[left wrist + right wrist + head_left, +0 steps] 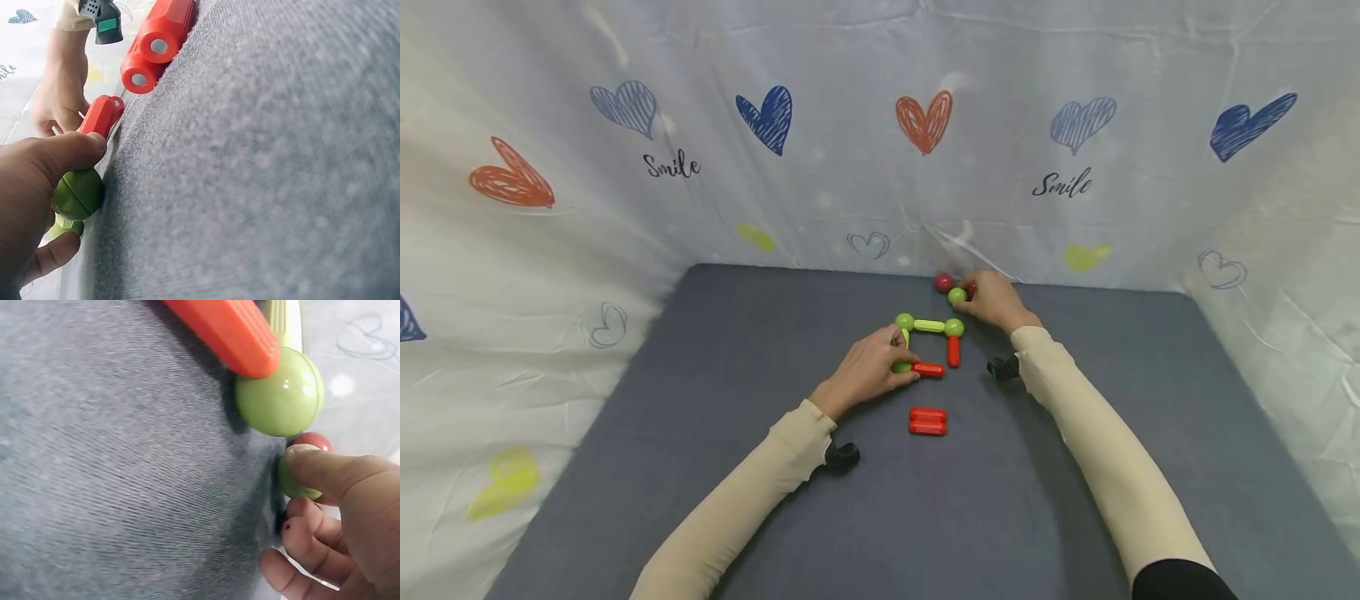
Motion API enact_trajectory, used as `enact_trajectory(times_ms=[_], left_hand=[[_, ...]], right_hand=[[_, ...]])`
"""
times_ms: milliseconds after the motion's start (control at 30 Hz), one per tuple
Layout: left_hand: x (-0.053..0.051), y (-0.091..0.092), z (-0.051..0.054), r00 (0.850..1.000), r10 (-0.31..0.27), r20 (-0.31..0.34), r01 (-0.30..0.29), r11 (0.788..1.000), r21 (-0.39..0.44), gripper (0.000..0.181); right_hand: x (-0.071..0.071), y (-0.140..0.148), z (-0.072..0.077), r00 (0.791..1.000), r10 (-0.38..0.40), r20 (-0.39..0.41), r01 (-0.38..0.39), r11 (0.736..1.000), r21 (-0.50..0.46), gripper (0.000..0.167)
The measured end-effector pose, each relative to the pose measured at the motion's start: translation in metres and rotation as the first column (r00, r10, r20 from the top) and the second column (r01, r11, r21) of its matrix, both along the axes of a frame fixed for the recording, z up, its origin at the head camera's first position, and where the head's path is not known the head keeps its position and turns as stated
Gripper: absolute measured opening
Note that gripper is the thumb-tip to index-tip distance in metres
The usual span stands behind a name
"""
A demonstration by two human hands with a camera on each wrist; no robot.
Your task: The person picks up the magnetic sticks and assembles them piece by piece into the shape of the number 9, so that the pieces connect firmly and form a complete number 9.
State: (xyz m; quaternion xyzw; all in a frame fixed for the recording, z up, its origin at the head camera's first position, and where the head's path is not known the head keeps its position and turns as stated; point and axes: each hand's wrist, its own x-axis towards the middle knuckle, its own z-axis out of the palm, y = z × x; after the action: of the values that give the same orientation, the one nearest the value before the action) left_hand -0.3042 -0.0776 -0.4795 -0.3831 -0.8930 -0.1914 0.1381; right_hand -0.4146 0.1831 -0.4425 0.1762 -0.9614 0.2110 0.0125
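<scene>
My left hand [868, 367] pinches the near-left corner of a frame of sticks and balls, where a red stick [929, 369] meets a green ball [78, 194]. The frame's far side is a yellow-green stick [929, 326] between two green balls [905, 322], [954, 327]. Another red stick [954, 352] points toward the near side from the right ball; its near end does not touch the first red stick. Beyond them my right hand [992, 302] has its thumb and fingers around a loose green ball [298, 475], with red balls [944, 283] beside it.
Two red sticks [928, 422] lie side by side on the grey table [865, 517], nearer than the frame. A white curtain [850, 192] with printed hearts stands along the table's far edge and sides.
</scene>
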Motion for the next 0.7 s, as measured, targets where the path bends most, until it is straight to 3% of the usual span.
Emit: enact_trajectory(times_ms=[267, 500, 700], left_hand=[[0.0, -0.001, 0.0, 1.0, 0.015, 0.02, -0.014, 1.0, -0.018, 0.022], [-0.001, -0.002, 0.001, 1.0, 0.009, 0.017, -0.009, 1.0, -0.003, 0.022], [-0.001, 0.001, -0.001, 1.0, -0.004, 0.022, 0.004, 1.0, 0.007, 0.022]], right_hand=[[0.02, 0.011, 0.001, 0.998, 0.002, -0.069, -0.01, 0.993, -0.122, 0.033], [0.072, 0.014, 0.019, 0.991, 0.03, -0.127, -0.052, 0.983, -0.174, 0.034], [0.115, 0.01, 0.01, 0.99, 0.117, -0.073, -0.127, 0.981, -0.149, 0.032]])
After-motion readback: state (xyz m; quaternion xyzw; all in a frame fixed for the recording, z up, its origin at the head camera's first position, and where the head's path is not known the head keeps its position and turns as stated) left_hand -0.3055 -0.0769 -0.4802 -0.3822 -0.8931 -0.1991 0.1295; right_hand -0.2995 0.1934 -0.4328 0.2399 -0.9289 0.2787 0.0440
